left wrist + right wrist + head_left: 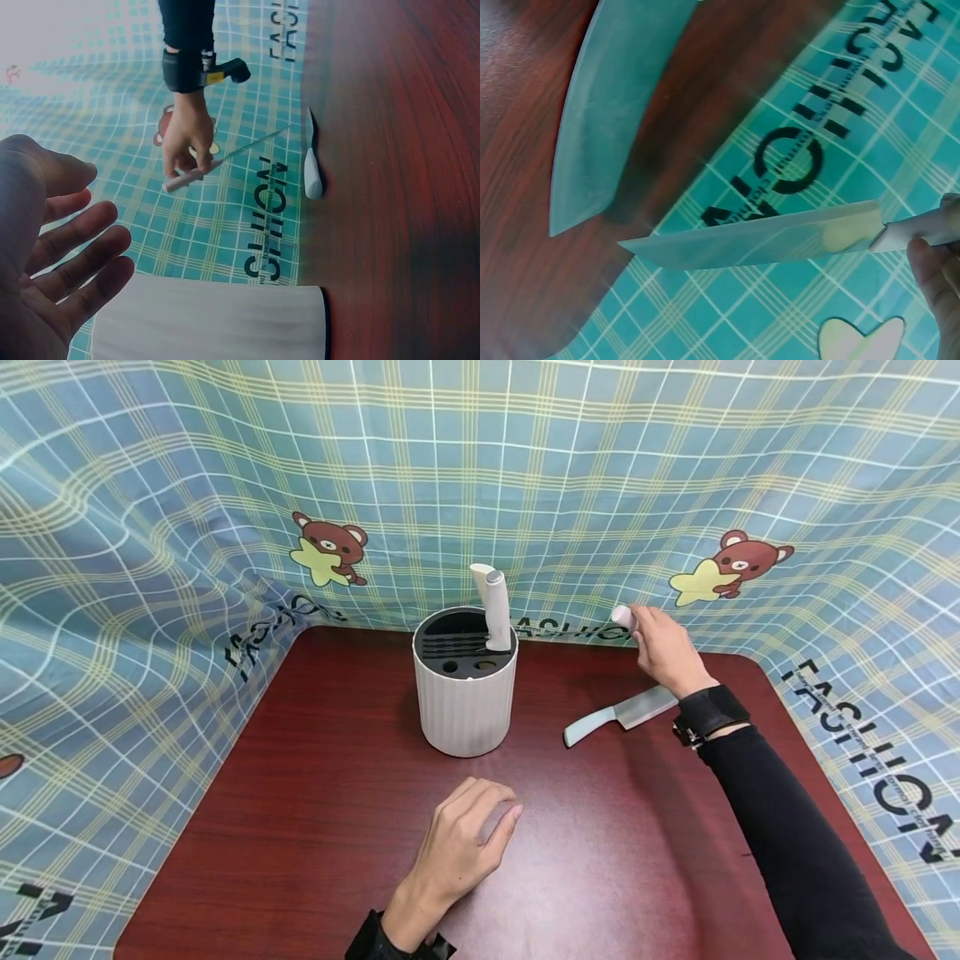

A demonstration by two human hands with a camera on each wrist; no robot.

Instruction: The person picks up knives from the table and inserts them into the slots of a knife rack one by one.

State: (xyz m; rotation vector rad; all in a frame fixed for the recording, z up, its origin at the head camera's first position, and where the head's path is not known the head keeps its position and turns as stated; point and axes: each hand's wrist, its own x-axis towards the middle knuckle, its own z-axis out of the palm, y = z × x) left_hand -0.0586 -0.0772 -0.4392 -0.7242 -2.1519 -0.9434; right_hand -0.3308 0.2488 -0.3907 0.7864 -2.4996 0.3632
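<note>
My right hand (667,652) grips the white handle of a kitchen knife (772,238), raised above the table at the back right. Its blade shows fully in the right wrist view and is mostly hidden behind the hand in the head view. Below that hand a cleaver (645,707) with a pale handle lies flat on the table. My left hand (461,839) is over the front of the table with relaxed, slightly bent fingers and holds nothing. Beyond it stands a white ribbed knife holder (465,714), with two white-handled tools (498,610) upright in its black slotted top.
The dark red wooden table (315,793) is walled at the back and sides by a blue-green plaid cloth (420,485) printed with bears and lettering. The cloth meets the table's back edge close behind the knife holder.
</note>
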